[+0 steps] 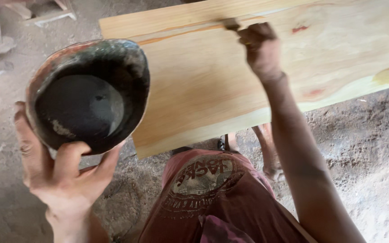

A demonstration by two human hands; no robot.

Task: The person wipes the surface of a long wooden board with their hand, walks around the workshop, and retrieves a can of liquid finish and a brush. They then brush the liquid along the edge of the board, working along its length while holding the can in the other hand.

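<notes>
Gripping blurred brush, right hand hides handle.

The wooden board runs past the right edge.

Beneath us we see a dusty earthen floor, grey-brown and rough, filling the lower and left parts of the frame. At the right it looks crumbly and pitted, with small clods and a pale fleck or two near the board's edge. In the upper left corner, scraps of wood lie directly on the dirt: a few weathered slats and a pale strip, partly cut off by the frame. Across the upper middle and right a wide, pale wooden plank spans above the ground; we cannot tell what holds it up. Bare feet stand on the floor just below the plank's lower edge.
</notes>
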